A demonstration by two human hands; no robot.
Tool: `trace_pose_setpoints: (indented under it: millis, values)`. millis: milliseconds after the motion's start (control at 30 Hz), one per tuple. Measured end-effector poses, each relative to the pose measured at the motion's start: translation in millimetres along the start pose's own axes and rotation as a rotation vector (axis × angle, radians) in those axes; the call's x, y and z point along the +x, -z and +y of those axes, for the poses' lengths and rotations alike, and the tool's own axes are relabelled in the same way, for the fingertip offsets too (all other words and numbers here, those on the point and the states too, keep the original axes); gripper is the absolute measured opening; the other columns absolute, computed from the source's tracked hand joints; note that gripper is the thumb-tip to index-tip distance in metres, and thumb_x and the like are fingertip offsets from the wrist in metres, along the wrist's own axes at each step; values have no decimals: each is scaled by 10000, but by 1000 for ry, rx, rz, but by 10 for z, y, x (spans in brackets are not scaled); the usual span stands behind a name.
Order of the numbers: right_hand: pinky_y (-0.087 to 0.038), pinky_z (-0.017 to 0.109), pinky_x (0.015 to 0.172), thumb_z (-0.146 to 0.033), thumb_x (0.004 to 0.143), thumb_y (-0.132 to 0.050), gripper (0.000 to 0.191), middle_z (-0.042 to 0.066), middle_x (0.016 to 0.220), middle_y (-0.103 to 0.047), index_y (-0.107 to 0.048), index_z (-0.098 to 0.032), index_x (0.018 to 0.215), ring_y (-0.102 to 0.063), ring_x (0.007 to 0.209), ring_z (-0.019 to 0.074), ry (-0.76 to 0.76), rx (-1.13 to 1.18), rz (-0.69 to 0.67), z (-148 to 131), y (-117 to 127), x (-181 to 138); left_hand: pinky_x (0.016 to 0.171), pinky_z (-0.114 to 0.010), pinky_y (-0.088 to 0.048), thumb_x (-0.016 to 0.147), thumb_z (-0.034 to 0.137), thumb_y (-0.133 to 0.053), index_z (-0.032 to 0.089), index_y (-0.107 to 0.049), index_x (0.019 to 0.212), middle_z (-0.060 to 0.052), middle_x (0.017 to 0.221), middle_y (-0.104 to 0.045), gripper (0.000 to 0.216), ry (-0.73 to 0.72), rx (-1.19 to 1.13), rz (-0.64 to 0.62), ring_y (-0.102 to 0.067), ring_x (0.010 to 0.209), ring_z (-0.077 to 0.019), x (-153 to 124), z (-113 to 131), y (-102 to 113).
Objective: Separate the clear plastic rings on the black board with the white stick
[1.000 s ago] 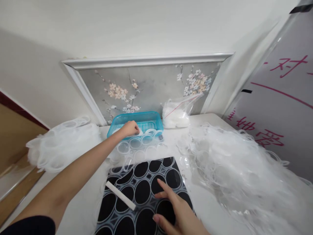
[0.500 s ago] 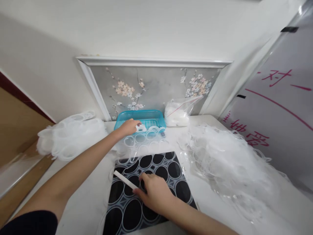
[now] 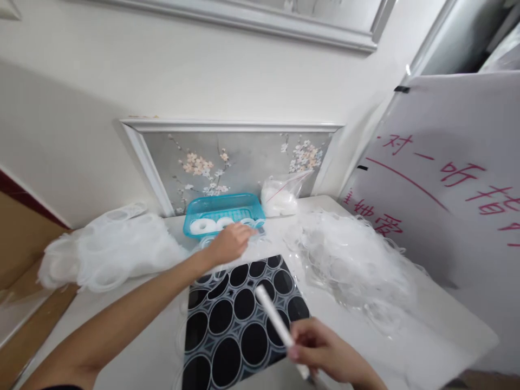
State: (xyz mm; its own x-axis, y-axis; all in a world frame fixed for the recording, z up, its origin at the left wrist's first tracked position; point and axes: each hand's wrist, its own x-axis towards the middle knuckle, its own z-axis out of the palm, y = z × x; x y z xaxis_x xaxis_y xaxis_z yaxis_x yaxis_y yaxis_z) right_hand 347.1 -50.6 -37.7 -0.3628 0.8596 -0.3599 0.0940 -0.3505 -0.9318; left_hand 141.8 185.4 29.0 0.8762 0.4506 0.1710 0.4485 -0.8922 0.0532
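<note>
My right hand (image 3: 331, 349) grips a slim white stick (image 3: 276, 319), held slanting over the right side of a black panel (image 3: 221, 317) patterned with large pale-ringed ovals. Beyond the panel, my left hand (image 3: 229, 244) is closed, its fingertips over clear ringed plastic film in front of a blue plastic basket (image 3: 221, 201). What those fingertips hold, if anything, is hidden. White discs with centre holes (image 3: 203, 226) sit at the basket's near side.
On the left lies a pile of white translucent ringed sheets (image 3: 114, 246). A heap of clear ring-cut scraps (image 3: 349, 260) spreads over the right of the white table (image 3: 447, 330). Behind stands a zip bag of white material (image 3: 280, 196); a whiteboard (image 3: 459, 124) leans at right.
My left hand has left the basket's inside and come nearer, to the right. My right hand has drawn back rightward, lifting the stick and turning it. The camera view has shifted.
</note>
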Motion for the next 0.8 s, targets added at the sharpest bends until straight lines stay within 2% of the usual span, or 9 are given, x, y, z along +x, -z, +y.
trace_pose_setpoints:
  millis: [67, 167, 267, 367, 467, 533, 600, 700, 800]
  values:
    - [-304, 197, 420, -654, 668, -748, 508, -62, 511, -450, -532, -193, 668, -381, 412, 65, 85, 245, 331, 284, 124, -303, 974, -362, -444, 969, 187, -483, 174, -633, 1203, -81, 1186, -692, 279, -235, -37, -54, -619, 1076, -218, 72, 363, -150]
    - [-328, 207, 469, -609, 625, -812, 495, -53, 518, -458, -537, -204, 695, -400, 471, 86, 232, 510, 748, 548, 118, -627, 894, -335, -471, 927, 388, -633, 185, -596, 1271, -79, 1213, -681, 401, -488, -64, -122, -623, 1074, -223, 211, 873, -393]
    - [-345, 218, 511, -514, 648, -842, 446, -55, 497, -471, -512, -217, 695, -403, 489, 98, 312, 574, 923, 573, -54, -729, 864, -324, -483, 861, 489, -709, 180, -590, 1272, -73, 1182, -689, 528, -624, -58, -177, -637, 1053, -221, 330, 1175, -573]
    - [-373, 236, 546, -576, 699, -790, 426, -40, 492, -528, -559, -224, 758, -462, 520, 129, 316, 547, 1073, 508, -246, -634, 761, -308, -494, 860, 406, -735, 173, -653, 1110, -70, 1048, -718, 351, -644, -17, -204, -673, 922, -211, 403, 1228, -681]
    - [-442, 281, 597, -755, 759, -613, 544, 26, 597, -670, -620, -215, 820, -602, 621, 197, 198, 485, 1203, 543, -360, -445, 632, -292, -474, 847, 305, -750, 175, -667, 929, -31, 858, -726, 175, -627, 17, -211, -681, 772, -196, 437, 1159, -714]
    - [-492, 312, 666, -784, 775, -557, 567, 78, 751, -749, -582, -219, 742, -681, 769, 251, 173, 379, 1255, 632, -397, -304, 617, -295, -470, 859, 251, -728, 172, -655, 848, -19, 797, -718, 108, -608, 24, -190, -678, 745, -194, 450, 1121, -666]
    - [-524, 337, 737, -738, 747, -635, 530, 109, 965, -776, -485, -233, 694, -705, 917, 291, 252, 258, 1241, 721, -425, -153, 655, -309, -481, 889, 197, -670, 160, -643, 832, -34, 817, -718, 73, -568, 20, -137, -674, 759, -195, 465, 1113, -540]
    - [-563, 392, 763, -646, 634, -784, 548, 122, 1199, -725, -423, -251, 751, -704, 1031, 342, 411, 124, 1048, 729, -482, 95, 720, -320, -486, 925, 140, -583, 138, -626, 902, -60, 864, -713, 49, -469, 4, -26, -664, 786, -196, 499, 1143, -222]
    - [-576, 456, 828, -586, 508, -874, 610, 74, 1215, -715, -456, -286, 836, -679, 1103, 373, 540, 49, 788, 536, -579, 356, 754, -318, -480, 987, 177, -500, 131, -605, 949, -66, 894, -700, 121, -357, -12, 89, -656, 819, -193, 504, 1173, 156]
